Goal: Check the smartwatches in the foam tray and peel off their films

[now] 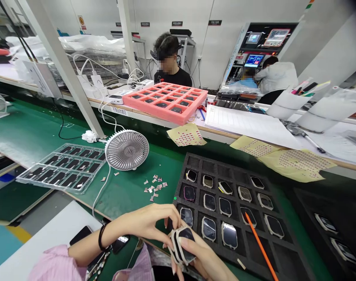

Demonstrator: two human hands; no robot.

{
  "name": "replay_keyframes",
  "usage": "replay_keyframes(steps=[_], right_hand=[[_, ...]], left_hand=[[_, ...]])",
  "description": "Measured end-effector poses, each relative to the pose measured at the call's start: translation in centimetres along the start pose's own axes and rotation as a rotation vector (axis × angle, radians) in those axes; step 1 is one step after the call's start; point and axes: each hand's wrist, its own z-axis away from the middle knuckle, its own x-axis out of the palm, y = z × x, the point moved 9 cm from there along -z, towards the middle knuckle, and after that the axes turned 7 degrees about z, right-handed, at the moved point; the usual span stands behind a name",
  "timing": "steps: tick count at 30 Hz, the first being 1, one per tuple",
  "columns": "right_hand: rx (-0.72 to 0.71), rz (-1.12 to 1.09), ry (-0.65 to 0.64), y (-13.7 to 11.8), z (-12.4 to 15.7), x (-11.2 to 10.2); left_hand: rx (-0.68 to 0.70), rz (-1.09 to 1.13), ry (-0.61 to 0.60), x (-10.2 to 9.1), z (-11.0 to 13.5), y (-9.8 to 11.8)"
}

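Low in front of me, a small stack of smartwatch cases [183, 244] with dark screens and light frames is held between both hands. My right hand [205, 255] is wrapped around them, its thumb across the front screen. From the left, my left hand [157, 222] curves over, thumb and fingertips closed on the stack's upper left edge. The exact number of cases is hidden by fingers. Just beyond them lies a black foam tray [225, 166] with more watch cases in its pockets. An orange stick [261, 248] rests across it, its tip on one watch [248, 216].
A white fan [127, 150] stands on the green mat near scattered small metallic pieces [156, 186]. A clear tray of black parts [63, 168] lies left. On the shelf are a pink foam tray [163, 107] and papers [248, 125]. A person [173, 64] sits opposite.
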Motion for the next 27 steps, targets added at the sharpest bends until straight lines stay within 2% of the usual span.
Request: replay_keyframes(steps=[3,5,7,9,12,13,15,18,21,23,25,27], right_hand=[[-0.009,0.004,0.034,0.3,-0.4,-0.2],[-0.002,-0.015,0.028,0.3,-0.7,0.2],[-0.004,-0.041,0.008,0.0,-0.8,0.8],[-0.045,-0.057,-0.004,-0.9,-0.7,1.2],[-0.132,-0.062,-0.005,-2.6,-0.4,1.1],[-0.156,-0.072,0.007,-3.1,-0.3,0.8],[-0.184,-0.107,0.031,-3.8,-0.2,0.0],[-0.208,-0.155,0.040,-4.3,-0.2,-0.7],[-0.224,-0.175,0.043,-4.8,-0.3,-1.0],[-0.226,-0.203,0.044,-5.1,-0.5,-1.2],[-0.214,-0.247,0.033,-5.3,-0.7,-1.2],[-0.194,-0.293,0.007,-5.5,-1.0,-1.1]], left_hand=[[-0.049,-0.055,-0.019,0.4,0.4,-0.7],[-0.079,-0.042,-0.005,0.0,0.6,-1.5],[-0.123,0.016,0.029,-1.3,0.6,-3.0],[-0.185,0.022,0.092,-3.4,0.7,-5.2],[-0.335,-0.285,0.333,-7.8,1.5,-8.9],[-0.379,-0.398,0.367,-8.6,1.8,-10.0],[-0.442,-0.569,0.354,-9.0,2.1,-11.9],[-0.462,-0.687,0.273,-8.3,1.9,-13.5],[-0.449,-0.690,0.248,-7.9,1.6,-13.6],[-0.425,-0.624,0.285,-8.1,1.3,-12.4],[-0.359,-0.486,0.378,-8.2,1.0,-10.0],[-0.232,-0.312,0.487,-8.2,0.5,-6.4]])
